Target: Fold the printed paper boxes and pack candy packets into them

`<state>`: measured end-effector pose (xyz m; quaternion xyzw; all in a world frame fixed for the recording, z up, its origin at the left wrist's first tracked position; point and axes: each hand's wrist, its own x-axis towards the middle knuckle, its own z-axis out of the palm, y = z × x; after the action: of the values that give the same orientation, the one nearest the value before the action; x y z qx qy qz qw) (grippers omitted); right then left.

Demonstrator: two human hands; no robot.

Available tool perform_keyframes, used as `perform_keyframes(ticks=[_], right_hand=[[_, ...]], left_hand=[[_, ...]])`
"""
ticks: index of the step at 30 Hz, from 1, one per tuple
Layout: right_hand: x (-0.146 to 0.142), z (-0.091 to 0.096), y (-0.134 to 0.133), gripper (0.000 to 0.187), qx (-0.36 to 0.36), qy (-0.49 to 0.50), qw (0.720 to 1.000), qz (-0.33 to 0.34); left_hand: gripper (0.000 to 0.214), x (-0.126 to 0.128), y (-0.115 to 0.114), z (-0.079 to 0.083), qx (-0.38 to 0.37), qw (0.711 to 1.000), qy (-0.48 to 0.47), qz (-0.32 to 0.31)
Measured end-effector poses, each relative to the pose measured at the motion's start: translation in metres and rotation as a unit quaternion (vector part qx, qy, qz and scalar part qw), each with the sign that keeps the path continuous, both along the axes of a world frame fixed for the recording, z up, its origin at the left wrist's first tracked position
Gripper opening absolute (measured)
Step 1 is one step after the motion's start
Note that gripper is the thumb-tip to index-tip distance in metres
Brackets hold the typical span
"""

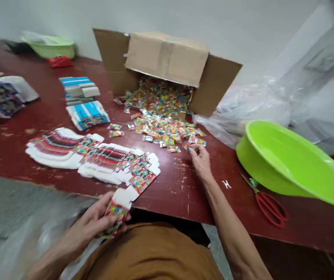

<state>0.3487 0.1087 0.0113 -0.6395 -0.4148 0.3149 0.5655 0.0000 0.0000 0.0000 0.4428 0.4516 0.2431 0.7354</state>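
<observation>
My left hand (98,216) is closed round a small printed carton (116,212) at the table's front edge, its white end flaps standing up. My right hand (201,161) reaches to the near right side of a heap of small wrapped candies (167,128). Thumb and finger there pinch a wrapped candy (187,147). Between the hands and to the left lie overlapping rows of flat printed cartons (108,157), one of them (143,181) fanned out nearest my left hand. More candies spill from a cardboard box (167,58) tipped on its side behind the heap.
Right of my right arm are a green basin (271,159) and red-handled scissors (271,208), with a small white piece (226,184) nearby. Clear plastic sheeting (251,105) lies behind. Blue-striped carton bundles (86,112) and purple cartons (2,97) are on the left, another green basin (51,46) farther back.
</observation>
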Motion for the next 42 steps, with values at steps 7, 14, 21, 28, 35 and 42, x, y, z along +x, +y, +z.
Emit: perform_keyframes(ticks=[7,14,21,28,35,42], right_hand=[[-0.077,0.021,-0.075,0.019,0.009,0.019,0.919,0.393],[-0.093,0.016,-0.075,0.009,0.016,-0.008,0.932,0.362],[-0.088,0.024,-0.075,0.017,0.061,-0.030,0.890,0.451],[-0.100,-0.005,-0.079,0.056,-0.126,0.185,0.866,0.447],[-0.105,-0.003,-0.084,0.017,0.161,-0.023,0.912,0.377],[-0.112,0.000,-0.085,0.029,-0.090,0.141,0.912,0.374]], left_hand=[[0.044,0.051,0.007,0.017,0.104,0.994,0.020,0.021],[0.056,0.060,0.001,0.011,0.135,0.990,0.010,0.032],[0.066,0.074,-0.004,0.020,-0.008,0.978,-0.153,0.145],[0.071,0.080,-0.004,0.017,-0.049,0.963,-0.170,0.202],[0.077,0.077,-0.002,0.016,-0.104,0.952,-0.209,0.199],[0.074,0.080,-0.001,0.019,-0.108,0.948,-0.235,0.188]])
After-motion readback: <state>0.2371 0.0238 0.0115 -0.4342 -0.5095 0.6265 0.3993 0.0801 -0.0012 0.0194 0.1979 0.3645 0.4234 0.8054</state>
